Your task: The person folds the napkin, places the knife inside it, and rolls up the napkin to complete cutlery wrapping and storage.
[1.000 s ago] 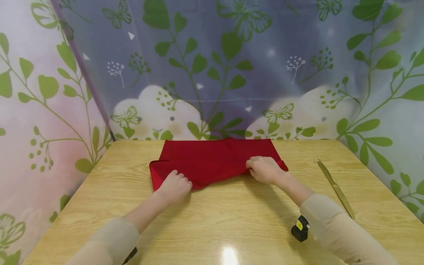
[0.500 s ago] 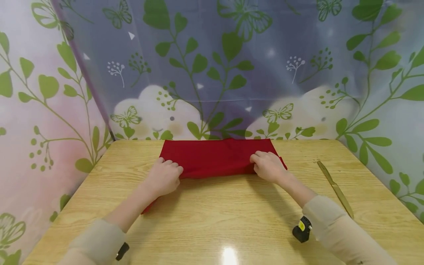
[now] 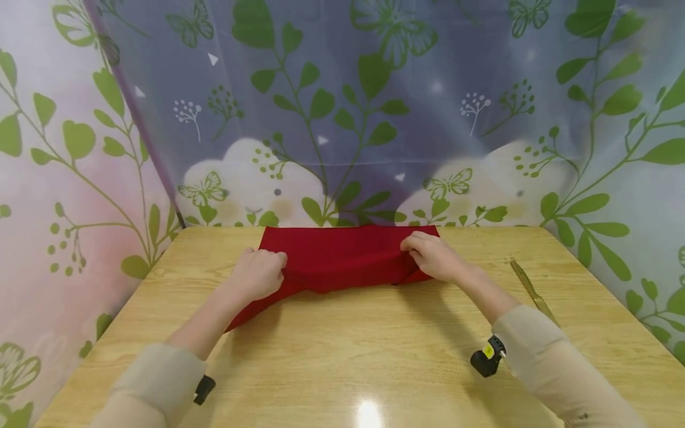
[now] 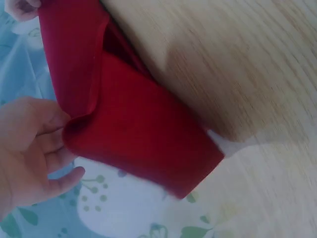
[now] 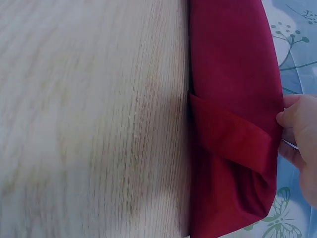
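Left hand point(image 3: 258, 273) and right hand point(image 3: 432, 255) have shifted slightly, pinching red cloth point(image 3: 339, 255).

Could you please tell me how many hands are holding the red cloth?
2: the left hand pinches the red cloth towards its left end, and the right hand pinches it towards its right end. No other hand shows.
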`<state>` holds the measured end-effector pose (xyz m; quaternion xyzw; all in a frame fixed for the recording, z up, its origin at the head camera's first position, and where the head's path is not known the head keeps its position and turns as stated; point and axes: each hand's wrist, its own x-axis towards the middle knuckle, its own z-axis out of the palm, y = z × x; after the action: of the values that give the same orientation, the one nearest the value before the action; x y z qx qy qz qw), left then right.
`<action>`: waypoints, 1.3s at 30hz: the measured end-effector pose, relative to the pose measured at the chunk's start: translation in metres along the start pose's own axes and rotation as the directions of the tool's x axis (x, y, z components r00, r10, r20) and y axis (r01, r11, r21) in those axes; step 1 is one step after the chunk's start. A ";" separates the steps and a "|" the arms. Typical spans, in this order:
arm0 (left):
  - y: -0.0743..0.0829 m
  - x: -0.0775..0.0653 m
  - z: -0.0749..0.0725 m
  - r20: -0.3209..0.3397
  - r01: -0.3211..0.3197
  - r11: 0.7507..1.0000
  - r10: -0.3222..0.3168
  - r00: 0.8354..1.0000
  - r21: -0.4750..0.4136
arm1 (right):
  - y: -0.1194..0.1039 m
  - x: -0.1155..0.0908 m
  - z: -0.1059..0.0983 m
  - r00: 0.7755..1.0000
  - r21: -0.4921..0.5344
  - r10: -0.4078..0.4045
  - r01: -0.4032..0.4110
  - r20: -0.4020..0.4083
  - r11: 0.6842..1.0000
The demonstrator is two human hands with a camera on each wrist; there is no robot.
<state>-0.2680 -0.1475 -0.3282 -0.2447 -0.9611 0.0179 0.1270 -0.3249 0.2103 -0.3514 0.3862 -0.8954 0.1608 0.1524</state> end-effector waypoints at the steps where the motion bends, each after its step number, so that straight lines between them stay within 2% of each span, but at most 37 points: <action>1: -0.001 0.001 0.002 -0.013 0.005 1.000 -0.005 1.000 0.006 | 0.000 0.001 0.001 1.000 -0.018 0.008 -0.008 0.015 1.000; 4: -0.002 0.006 0.009 -0.018 0.023 0.999 -0.022 1.000 0.038 | 0.000 0.002 0.008 0.998 -0.106 0.019 -0.013 0.059 0.994; 9: -0.003 0.016 0.029 0.062 0.026 0.996 -0.032 0.998 0.090 | 0.004 0.001 0.030 0.995 -0.265 -0.001 0.027 0.099 0.964; 13: -0.001 0.021 0.045 0.109 0.003 0.991 -0.018 0.994 0.135 | 0.005 0.000 0.044 0.990 -0.298 0.045 -0.003 0.135 0.955; 17: 0.003 0.022 0.055 0.100 -0.027 0.983 0.009 0.995 0.182 | 0.003 0.000 0.050 0.974 -0.316 0.099 -0.031 0.202 0.948; 23: 0.012 0.019 0.051 0.016 -0.095 0.982 0.094 0.995 0.165 | 0.003 0.002 0.051 0.961 -0.355 0.167 -0.080 0.221 0.931; 27: 0.022 0.021 0.046 0.021 -0.145 0.982 0.144 0.989 0.120 | 0.003 0.001 0.043 0.958 -0.356 0.178 -0.088 0.227 0.930; 30: 0.028 0.021 0.048 0.081 -0.156 0.982 0.147 0.986 0.109 | 0.002 -0.002 0.034 0.960 -0.340 0.151 -0.065 0.234 0.938; 33: 0.031 0.019 0.052 0.131 -0.147 0.983 0.132 0.982 0.111 | 0.002 -0.006 0.027 0.969 -0.300 0.084 -0.010 0.234 0.954; 36: 0.032 0.018 0.055 0.168 -0.140 0.983 0.120 0.979 0.115 | 0.002 -0.013 0.022 0.974 -0.274 -0.039 0.100 0.222 0.957; 39: 0.033 0.018 0.058 0.184 -0.153 0.980 0.128 0.975 0.125 | 0.003 -0.021 0.020 0.960 -0.284 -0.176 0.235 0.218 0.929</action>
<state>-0.2823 -0.1086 -0.3829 -0.3003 -0.9452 0.1149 0.0573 -0.3158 0.2176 -0.3783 0.4633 -0.8742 -0.0348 0.1411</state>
